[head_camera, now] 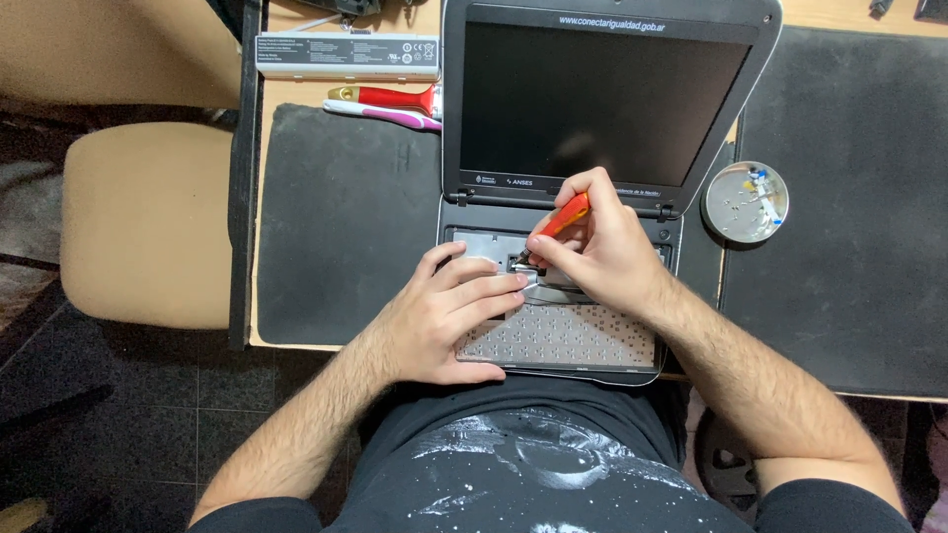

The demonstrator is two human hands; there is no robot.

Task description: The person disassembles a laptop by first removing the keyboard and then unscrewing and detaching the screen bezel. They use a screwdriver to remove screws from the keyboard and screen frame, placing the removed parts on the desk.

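A small dark laptop (602,109) lies open at the desk's front edge, its screen off and its keyboard removed, showing a grey perforated metal plate (573,336). My right hand (602,252) grips a red-handled screwdriver (563,217), whose tip points down into the upper middle of the laptop base. My left hand (444,316) rests flat on the left side of the base, fingers stretched towards the screwdriver tip and pressing on a loose silvery part there.
A long grey laptop battery (346,56), another red-handled tool (390,97) and a pink-and-white tool (380,115) lie at the back left. A round metal dish (746,202) with small screws sits to the right. Dark mats (341,222) cover the desk; a beige chair (148,222) stands at left.
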